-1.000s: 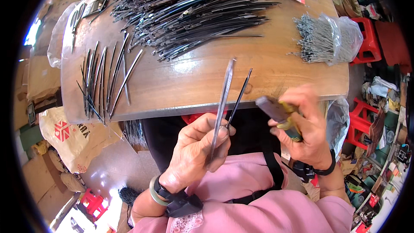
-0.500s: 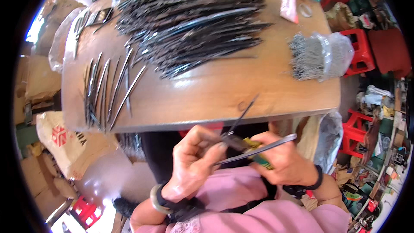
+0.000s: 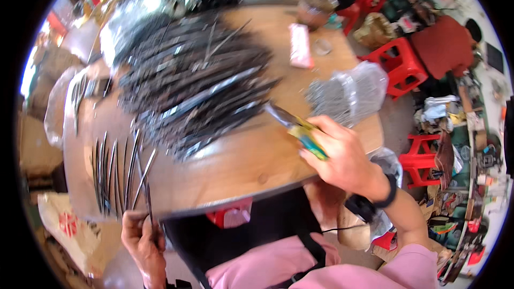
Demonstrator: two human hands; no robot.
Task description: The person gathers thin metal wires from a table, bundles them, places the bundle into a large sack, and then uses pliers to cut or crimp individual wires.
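Note:
My right hand is closed around the pliers, which have green and yellow handles. Their jaws point up and left, by the right edge of a big pile of long, thin black strips. Motion blur hides whether the jaws grip anything. My left hand is at the table's front edge on the left, fingers pinched on a thin dark strip that stands up from them. Just beyond it lies a spread row of single strips on the tabletop.
Thin grey pieces in a clear plastic bag lie on the right of the wooden table. Behind are a pink-and-white packet, a clear ring and a jar. Red stools stand beyond the right edge.
My hands have moved apart: the left went left to the row of strips, the right forward over the table with the pliers. The strip between them is now apart from the pliers. The view has shifted.

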